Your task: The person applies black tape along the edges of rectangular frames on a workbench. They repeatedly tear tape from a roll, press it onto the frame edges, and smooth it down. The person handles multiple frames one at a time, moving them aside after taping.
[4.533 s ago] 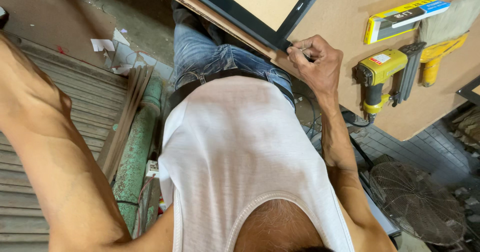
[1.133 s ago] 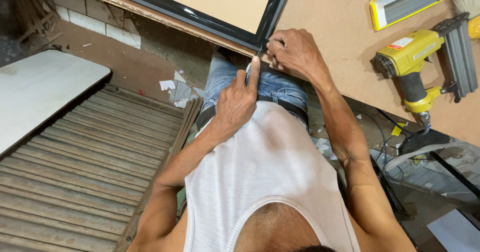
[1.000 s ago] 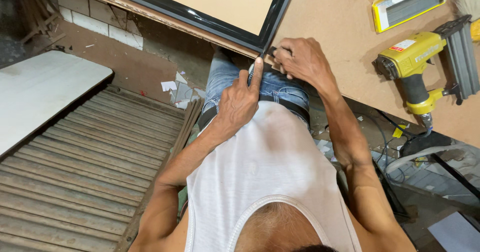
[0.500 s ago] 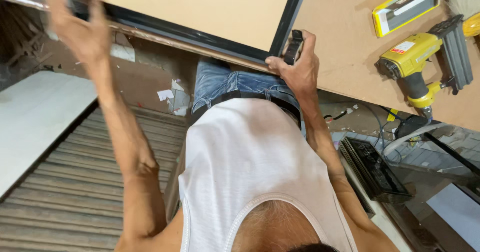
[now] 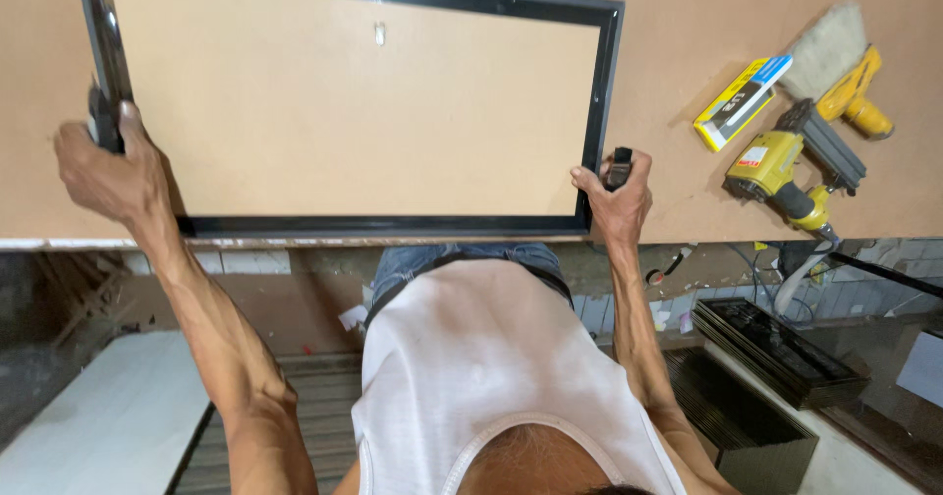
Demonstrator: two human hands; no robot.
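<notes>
Near edge risk: we judge the frame (image 5: 354, 112) could slide off the tabletop (image 5: 668, 24), since its near rail lies right along the near edge, above the drop to the floor.
Right hand risk: our right hand (image 5: 617, 195) pinches the frame's near right corner while also holding a small dark tool (image 5: 620, 167); that shared hold looks weak, and the tool might scuff the glossy black rail.
Left hand risk: our left hand (image 5: 106, 166) is wrapped around the left rail; if one hand pulls before the other, the frame may twist and the tan backing board could shift.
Grip state: both hands are closed on the frame, left on the left rail, right at the near right corner.
Frame position: flat, back side up, spanning the space between our two hands and reaching away from us.
Far right: yellow nail gun (image 5: 791, 166), yellow box (image 5: 742, 102) and brush (image 5: 830, 43) lie well apart from the frame.
</notes>
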